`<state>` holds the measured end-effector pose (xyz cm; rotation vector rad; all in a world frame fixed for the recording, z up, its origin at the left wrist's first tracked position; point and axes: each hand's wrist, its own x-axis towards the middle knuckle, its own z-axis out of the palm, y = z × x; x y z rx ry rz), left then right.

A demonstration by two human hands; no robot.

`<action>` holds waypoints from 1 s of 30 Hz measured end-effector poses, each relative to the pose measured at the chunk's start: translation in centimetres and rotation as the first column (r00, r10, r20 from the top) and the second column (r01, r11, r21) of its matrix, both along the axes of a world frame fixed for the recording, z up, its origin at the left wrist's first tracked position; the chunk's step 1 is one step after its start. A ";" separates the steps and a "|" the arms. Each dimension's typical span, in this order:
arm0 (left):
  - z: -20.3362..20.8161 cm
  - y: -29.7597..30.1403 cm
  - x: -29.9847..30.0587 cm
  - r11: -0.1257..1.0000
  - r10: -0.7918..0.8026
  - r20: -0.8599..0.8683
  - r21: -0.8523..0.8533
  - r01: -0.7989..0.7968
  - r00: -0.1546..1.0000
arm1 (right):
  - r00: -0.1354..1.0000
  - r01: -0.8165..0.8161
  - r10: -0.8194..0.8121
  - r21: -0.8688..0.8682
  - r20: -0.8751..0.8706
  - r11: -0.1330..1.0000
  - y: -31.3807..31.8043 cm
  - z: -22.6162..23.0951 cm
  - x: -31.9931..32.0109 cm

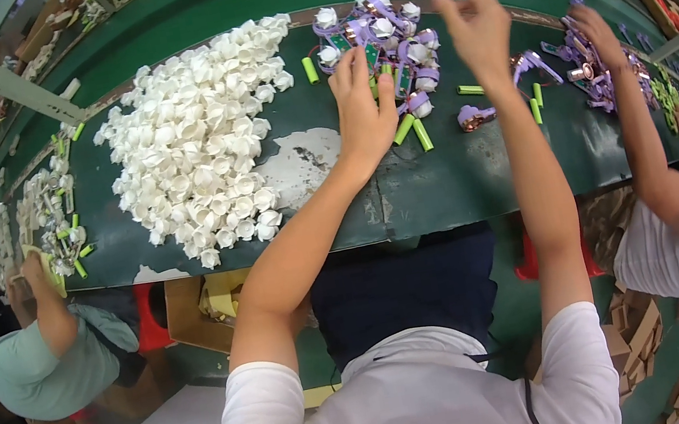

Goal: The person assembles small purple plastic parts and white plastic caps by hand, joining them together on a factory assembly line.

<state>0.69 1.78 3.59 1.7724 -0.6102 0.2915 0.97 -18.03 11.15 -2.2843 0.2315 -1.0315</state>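
My left hand [364, 116] lies at the left edge of a heap of purple plastic assemblies [388, 20], its fingers stretched out and the thumb apart; whether it touches a piece underneath is hidden. These assemblies carry white flower-shaped caps, thin wires and green cylindrical batteries. Raised to the right of the heap is my right hand [478, 31], its fingers apart and bent, with nothing visible in them. Below it a purple piece with a copper-coloured part [476, 116] lies on the dark green worktable [443, 186]. Left of my left hand spreads a large pile of white flower-shaped caps [197, 137].
At the right, a person in a white shirt [676, 236] reaches into another purple heap [594, 70]. A person in a light green shirt [45, 360] works at the left. Loose green batteries [536, 109] lie between the right-hand heaps. A cardboard box [195, 317] stands below the table edge.
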 end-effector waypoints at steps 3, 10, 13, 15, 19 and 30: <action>0.6 0.3 -0.4 0.989 0.078 0.215 0.107 -0.103 0.973 | 0.932 0.312 -0.359 -0.417 -0.039 0.854 -6.1 -1.8 -3.0; 1.3 -0.6 -2.5 0.994 -0.028 0.289 0.107 -0.004 0.957 | 0.883 0.147 -0.316 -0.435 -0.348 0.889 -14.6 -9.1 -7.7; 1.3 -0.5 -4.2 0.924 -0.339 0.415 0.314 0.217 0.844 | 0.875 0.222 -0.363 -0.399 -0.322 0.890 -10.3 -9.3 -9.2; 1.1 -1.5 -5.4 0.905 -0.392 0.374 0.321 0.279 0.841 | 0.900 0.213 -0.328 -0.366 -0.289 0.906 -7.0 -8.7 -10.4; 0.0 -2.1 -6.0 0.815 -0.520 0.335 0.470 0.339 0.786 | 0.930 0.137 -0.253 -0.384 -0.268 0.913 -1.7 -8.0 -12.7; -0.9 -0.9 -5.2 0.681 -0.696 0.019 0.335 0.651 0.718 | 0.960 0.001 -0.054 -0.192 -0.275 0.981 -1.5 -6.8 -15.0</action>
